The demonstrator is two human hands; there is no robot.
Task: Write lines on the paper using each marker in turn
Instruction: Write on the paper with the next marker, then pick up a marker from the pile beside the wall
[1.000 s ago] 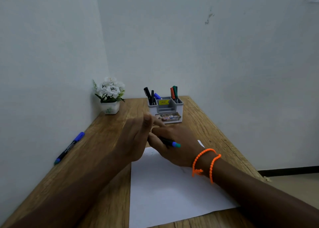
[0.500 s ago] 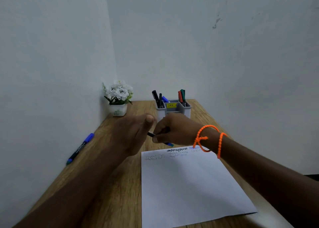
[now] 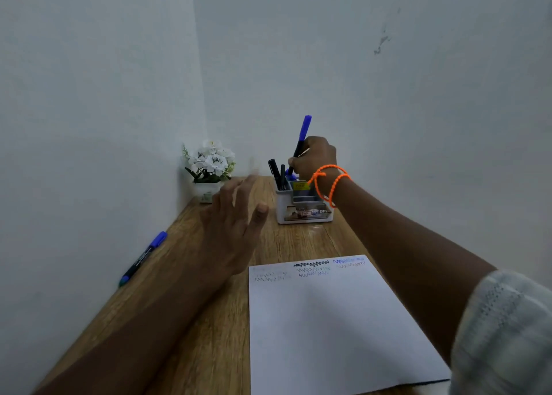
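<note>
My right hand (image 3: pixel 313 158) grips a blue-capped marker (image 3: pixel 302 137) upright, cap up, over the white pen holder (image 3: pixel 301 212) at the back of the desk. Two black markers (image 3: pixel 277 173) stand in the holder's left slot. My left hand (image 3: pixel 236 227) hovers open above the wood, left of the holder, fingers spread and blurred. The white paper (image 3: pixel 328 329) lies in front, with several zigzag lines in black, grey and blue along its top edge. Another blue-capped marker (image 3: pixel 143 257) lies by the left wall.
A small white pot of white flowers (image 3: pixel 209 167) stands in the back left corner. Walls close in the wooden desk (image 3: pixel 209 350) on the left and at the back. Orange bead bracelets circle my right wrist.
My right hand has carried the marker from near the paper's top up to the holder and turned it upright. My left hand has let go and opened. The camera tilted, showing more paper.
</note>
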